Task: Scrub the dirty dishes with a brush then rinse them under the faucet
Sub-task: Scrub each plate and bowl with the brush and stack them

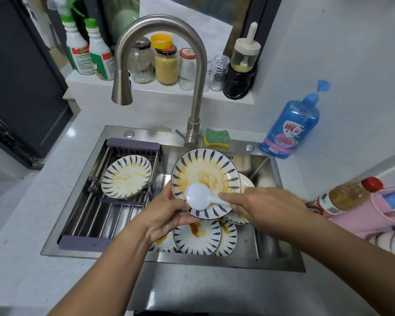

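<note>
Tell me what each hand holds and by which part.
The left hand grips the stained plate by its near rim. The right hand holds the white brush by its handle, head on the plate.

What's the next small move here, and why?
Probably sweep the white brush upward across the held plate: the right hand has its head at the plate's lower edge, orange residue covers the centre, and the left hand grips the rim.
</note>
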A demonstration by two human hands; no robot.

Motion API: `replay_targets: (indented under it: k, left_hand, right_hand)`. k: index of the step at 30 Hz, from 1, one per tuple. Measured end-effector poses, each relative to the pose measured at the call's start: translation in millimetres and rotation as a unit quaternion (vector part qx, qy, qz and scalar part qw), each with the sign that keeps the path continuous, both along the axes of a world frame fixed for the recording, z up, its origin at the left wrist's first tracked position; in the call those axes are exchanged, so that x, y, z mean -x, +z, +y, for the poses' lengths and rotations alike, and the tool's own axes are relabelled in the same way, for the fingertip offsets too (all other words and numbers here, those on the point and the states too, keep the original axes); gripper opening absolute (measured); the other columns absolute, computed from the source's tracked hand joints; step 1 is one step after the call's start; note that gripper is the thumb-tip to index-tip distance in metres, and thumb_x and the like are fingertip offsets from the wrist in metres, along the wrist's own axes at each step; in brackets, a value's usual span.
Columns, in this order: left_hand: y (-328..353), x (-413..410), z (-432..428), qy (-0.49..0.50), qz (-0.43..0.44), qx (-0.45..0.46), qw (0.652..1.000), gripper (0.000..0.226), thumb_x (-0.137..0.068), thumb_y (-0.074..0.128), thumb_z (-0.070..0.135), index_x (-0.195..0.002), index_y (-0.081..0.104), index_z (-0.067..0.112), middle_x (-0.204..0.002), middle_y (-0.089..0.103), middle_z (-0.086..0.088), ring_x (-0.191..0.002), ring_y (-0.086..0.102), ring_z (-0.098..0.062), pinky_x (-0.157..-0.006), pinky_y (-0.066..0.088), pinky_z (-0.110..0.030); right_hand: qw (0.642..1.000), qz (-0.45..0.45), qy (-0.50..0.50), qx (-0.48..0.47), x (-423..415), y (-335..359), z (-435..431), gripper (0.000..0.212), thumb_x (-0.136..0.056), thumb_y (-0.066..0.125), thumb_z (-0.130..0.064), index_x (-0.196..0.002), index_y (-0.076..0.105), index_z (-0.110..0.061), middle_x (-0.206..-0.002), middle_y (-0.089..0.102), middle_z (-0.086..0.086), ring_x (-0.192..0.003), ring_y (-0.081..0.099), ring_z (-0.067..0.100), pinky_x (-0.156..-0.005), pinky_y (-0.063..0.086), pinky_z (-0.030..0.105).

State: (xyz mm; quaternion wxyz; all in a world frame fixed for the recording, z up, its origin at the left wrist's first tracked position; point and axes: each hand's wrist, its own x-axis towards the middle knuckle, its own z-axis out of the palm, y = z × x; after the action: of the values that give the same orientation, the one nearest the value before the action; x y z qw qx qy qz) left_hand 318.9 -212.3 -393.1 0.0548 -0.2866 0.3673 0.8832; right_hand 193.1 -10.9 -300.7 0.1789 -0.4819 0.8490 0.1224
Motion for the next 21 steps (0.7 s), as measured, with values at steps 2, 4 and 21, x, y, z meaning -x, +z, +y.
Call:
replay_targets:
  k: [2, 4, 21]
  left_hand:
    - [-2.1, -1.9, -0.4, 0.019, 0.005, -0.027, 0.999, 0.070, -0.089, 0.038, -0.026, -0.140, 0.047, 0.022, -0.138, 0.057, -0.024, -0.109, 0.063, -0.059, -0.089, 0.046, -0.072]
    - [-3.3, -3.0, -0.3, 0.038, -0.002, -0.031, 0.999, 0.070, -0.087, 0.036, -0.025, -0.139, 0.047, 0.020, -0.135, 0.060, -0.023, -0.111, 0.062, -0.058, -0.091, 0.044, -0.073]
    - [-2.7, -12.1, 22.2, -0.034, 0.005, -0.042, 0.999, 0.079, -0.084, 0.032, -0.030, -0.140, 0.046, 0.023, -0.136, 0.059, -0.021, -0.105, 0.068, -0.052, -0.078, 0.054, -0.070]
  right_hand:
    - [1.000, -0.002, 0.003, -0.006, -3.3, 3.8, 5.1, 0.044, -0.109, 0.023, -0.052, -0.153, 0.021, -0.056, -0.101, 0.052, -0.007, -0.092, 0.059, 0.020, -0.076, 0.053, 0.039]
    - [1.000, 0.001, 0.000, -0.012, -4.5, 6.0, 11.1, 0.044, -0.109, 0.023, -0.052, -0.152, 0.018, -0.057, -0.101, 0.050, -0.006, -0.093, 0.058, 0.022, -0.077, 0.052, 0.039]
    - [0.994, 0.102, -0.038, -0.010, -11.3, 15.7, -27.7, 0.069, -0.102, 0.039, -0.010, -0.158, 0.017, -0.045, -0.116, 0.056, 0.006, -0.093, 0.062, 0.031, -0.064, 0.039, 0.036]
